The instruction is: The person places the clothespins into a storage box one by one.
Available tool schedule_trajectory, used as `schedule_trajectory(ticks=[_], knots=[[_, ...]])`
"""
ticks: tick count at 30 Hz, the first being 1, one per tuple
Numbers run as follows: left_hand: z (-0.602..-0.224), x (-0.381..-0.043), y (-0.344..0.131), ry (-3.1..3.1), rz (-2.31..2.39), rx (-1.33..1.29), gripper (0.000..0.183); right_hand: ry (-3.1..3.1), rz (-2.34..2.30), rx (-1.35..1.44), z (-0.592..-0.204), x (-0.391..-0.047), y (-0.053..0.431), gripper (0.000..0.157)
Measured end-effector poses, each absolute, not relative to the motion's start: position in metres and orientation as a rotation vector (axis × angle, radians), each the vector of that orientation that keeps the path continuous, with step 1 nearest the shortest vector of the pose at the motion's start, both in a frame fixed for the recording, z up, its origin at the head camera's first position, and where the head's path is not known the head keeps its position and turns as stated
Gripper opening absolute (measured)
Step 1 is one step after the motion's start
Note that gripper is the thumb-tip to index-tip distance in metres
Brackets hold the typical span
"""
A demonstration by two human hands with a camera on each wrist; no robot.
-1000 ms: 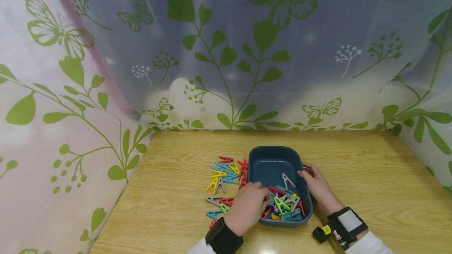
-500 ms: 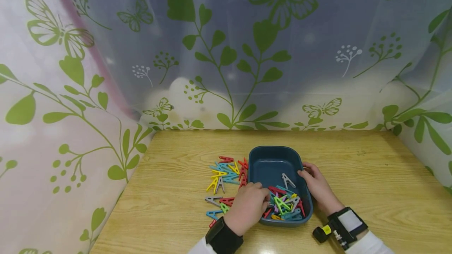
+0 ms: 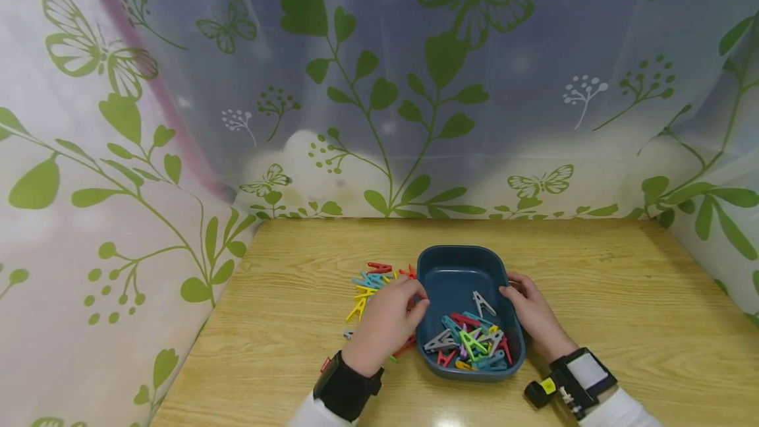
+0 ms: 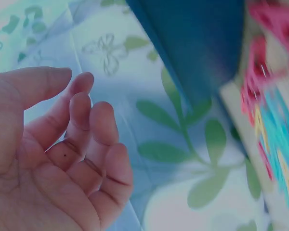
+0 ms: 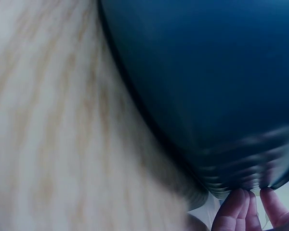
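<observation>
Dark-blue rectangular plastic tray (image 3: 456,292): right hand (image 3: 536,318) grips right rim.
Left hand (image 3: 385,321): relaxed, holding nothing.
Multicoloured A-shaped plastic clips (image 3: 472,342): tray's near end (more outside left rim).
Clip handling: seemingly between clips; next needs pinching.

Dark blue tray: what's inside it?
The dark blue tray holds a jumbled pile of colored clips, with a gray clip beyond it. Whatever lies beneath the pile's top layer is covered.

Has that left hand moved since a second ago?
Yes: judged against the blue bin, the left hand has shifted leftward and slightly forward.
</observation>
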State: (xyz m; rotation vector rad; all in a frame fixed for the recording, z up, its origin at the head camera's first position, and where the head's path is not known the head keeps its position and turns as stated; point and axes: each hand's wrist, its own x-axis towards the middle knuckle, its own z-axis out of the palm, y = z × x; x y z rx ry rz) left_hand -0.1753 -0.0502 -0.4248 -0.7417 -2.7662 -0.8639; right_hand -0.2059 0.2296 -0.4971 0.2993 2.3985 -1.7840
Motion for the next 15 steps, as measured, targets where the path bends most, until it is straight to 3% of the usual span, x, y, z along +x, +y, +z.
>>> schedule_trajectory(ticks=[15], knots=[[-0.441,-0.191,-0.115,-2.890,-0.798,-0.609,0.009,2.409,-1.785,0.289,-0.499,-0.206,0.229,0.057]])
